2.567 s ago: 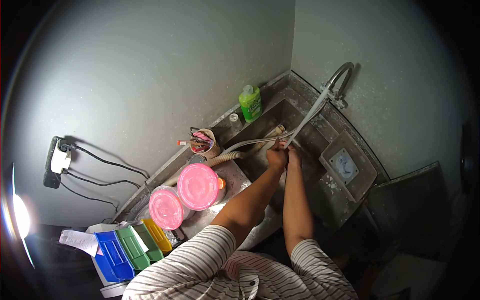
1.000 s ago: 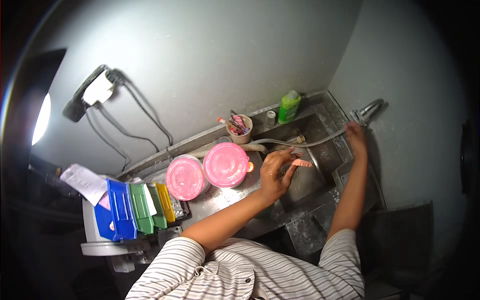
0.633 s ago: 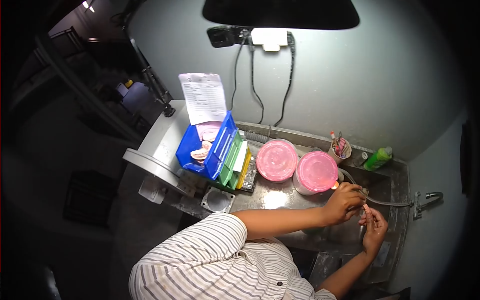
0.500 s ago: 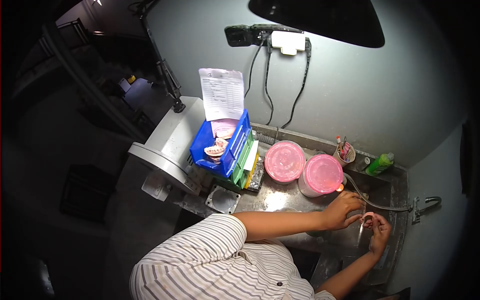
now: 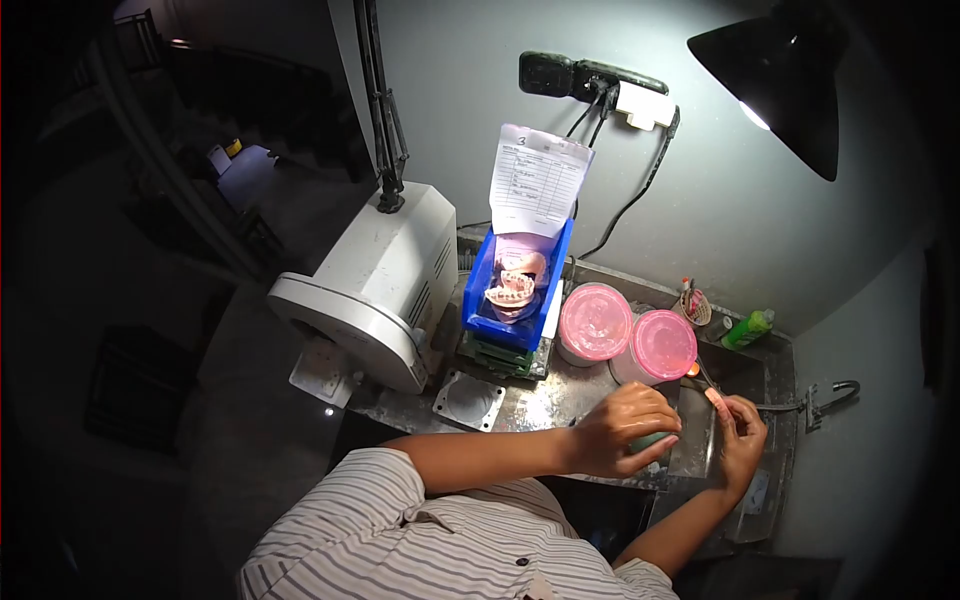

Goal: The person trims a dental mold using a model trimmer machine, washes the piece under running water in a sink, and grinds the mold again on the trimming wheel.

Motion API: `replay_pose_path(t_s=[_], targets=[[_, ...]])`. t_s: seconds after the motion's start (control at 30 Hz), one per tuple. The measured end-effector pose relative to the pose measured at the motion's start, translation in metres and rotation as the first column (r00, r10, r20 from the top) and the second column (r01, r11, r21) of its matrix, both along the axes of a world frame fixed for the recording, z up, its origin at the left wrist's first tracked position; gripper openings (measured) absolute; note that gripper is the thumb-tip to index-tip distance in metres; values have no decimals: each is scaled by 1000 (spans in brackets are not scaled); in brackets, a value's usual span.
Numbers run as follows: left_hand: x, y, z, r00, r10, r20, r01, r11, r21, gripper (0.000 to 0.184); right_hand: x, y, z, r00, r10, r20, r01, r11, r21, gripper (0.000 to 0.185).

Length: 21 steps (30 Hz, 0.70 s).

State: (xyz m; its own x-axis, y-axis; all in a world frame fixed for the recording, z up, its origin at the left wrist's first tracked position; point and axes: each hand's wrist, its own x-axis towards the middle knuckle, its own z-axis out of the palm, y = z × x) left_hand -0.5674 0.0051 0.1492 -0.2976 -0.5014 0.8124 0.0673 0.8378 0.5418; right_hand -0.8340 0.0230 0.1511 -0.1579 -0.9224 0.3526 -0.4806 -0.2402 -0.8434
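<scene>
My right hand [image 5: 742, 440] is closed on a small pink curved piece that looks like a denture [image 5: 714, 399], holding it up by the sink [image 5: 690, 455]. To its left, my left hand [image 5: 630, 425] has curled fingers, with the thumb below them. A green bowl-like thing [image 5: 648, 441] shows behind and between those fingers, mostly hidden. Whether the hand grips it or reaches over it is unclear. Two tubs with pink lids, a left tub [image 5: 596, 320] and a right tub [image 5: 664, 345], stand just beyond the hands.
A blue bin [image 5: 510, 333] holds dental models [image 5: 512, 290] and a paper form [image 5: 540, 180]. Left of it sits a white machine [image 5: 385, 265]. A green bottle [image 5: 748, 328], a small basket [image 5: 692, 306] and a tap [image 5: 830, 390] line the sink side. A lamp [image 5: 770, 90] hangs above.
My left hand has drawn away from the pink piece, leftward over the green thing. My right hand keeps the piece and has tilted it upward. The view has shifted.
</scene>
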Motion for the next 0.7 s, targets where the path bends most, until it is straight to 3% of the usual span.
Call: replay_pose_path(t_s=[0.1, 0.17, 0.3, 0.33, 0.4, 0.7], targets=[[70, 5, 34, 983, 179, -47, -183, 977, -113, 17, 40, 0, 16, 999, 9, 50, -8, 1000, -6, 9], [115, 1, 49, 914, 404, 29, -395, 904, -165, 16, 63, 3, 22, 998, 22, 52, -21, 1000, -22, 11], [175, -23, 67, 587, 741, 326, -708, 665, -238, 17, 92, 7, 21, 994, 24, 107, -28, 999, 34, 12], [180, -28, 66, 595, 733, 330, -701, 674, -233, 17, 96, 8, 19, 993, 34, 113, -39, 998, 46, 12], [185, -34, 62, 425, 750, 507, -729, 615, -299, 20, 101, 10, 15, 992, 37, 124, -45, 997, 59, 12], [176, -47, 53, 313, 676, 667, -697, 641, -323, 14, 113, 9, 19, 987, 99, 128, -103, 994, 28, 11]])
